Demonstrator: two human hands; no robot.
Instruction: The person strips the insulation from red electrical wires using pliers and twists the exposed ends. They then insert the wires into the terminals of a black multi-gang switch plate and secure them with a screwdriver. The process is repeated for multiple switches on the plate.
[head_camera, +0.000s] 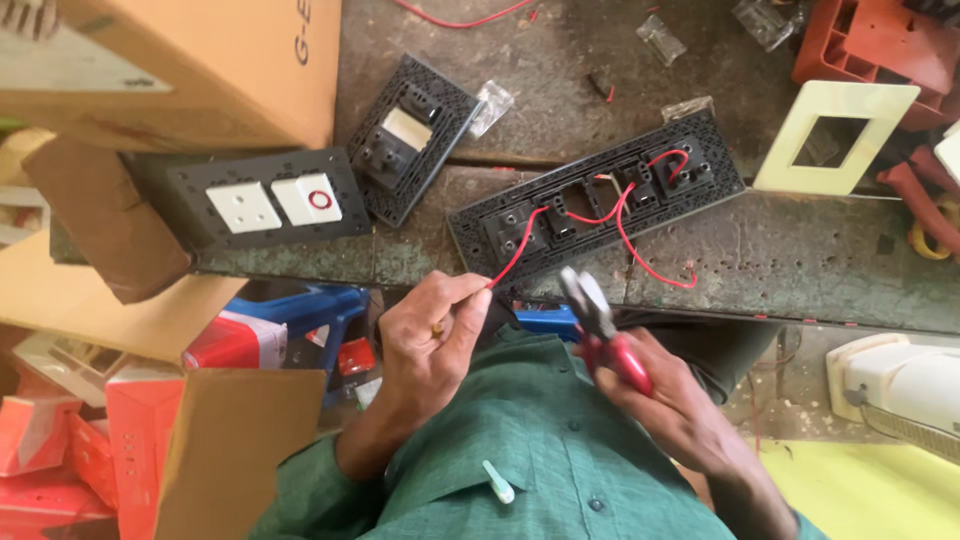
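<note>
My left hand (432, 335) pinches the free end of a red wire (516, 252) that runs up into a long black switch plate (600, 195) lying back-side up on the grey workbench (800, 260). More red wire loops between the modules on that plate. My right hand (668, 395) grips red-handled pliers (600, 330), jaws pointing up toward the plate's near edge, just right of the wire end.
A black plate with two white switches (268, 203) lies at left, a smaller black plate (412, 135) behind it. A cream cover frame (838, 135) sits at right. Cardboard boxes (200, 70) crowd the left, with red boxes (120, 430) below them.
</note>
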